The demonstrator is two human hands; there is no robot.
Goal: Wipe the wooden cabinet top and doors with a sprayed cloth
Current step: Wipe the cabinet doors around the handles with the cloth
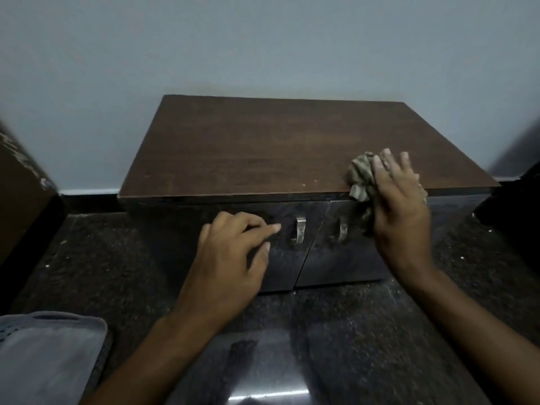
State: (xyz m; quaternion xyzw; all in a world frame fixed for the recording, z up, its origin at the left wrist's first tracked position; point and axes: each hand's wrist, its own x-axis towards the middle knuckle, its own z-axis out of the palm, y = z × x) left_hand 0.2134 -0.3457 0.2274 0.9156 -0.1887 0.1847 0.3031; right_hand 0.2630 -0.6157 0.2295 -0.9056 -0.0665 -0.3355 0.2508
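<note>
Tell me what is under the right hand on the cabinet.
Under the right hand lies a crumpled grey-green cloth, pressed at the front right edge of the wooden cabinet top and hanging over the right door. The hand covers most of the cloth.

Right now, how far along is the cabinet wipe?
Done: nothing I can confirm; the cabinet top shows pale specks near its front edge. In hand: the right hand presses a crumpled cloth at the top's front right edge. The left hand hangs empty before the left door. Left: probably most of the top and both doors.
</note>
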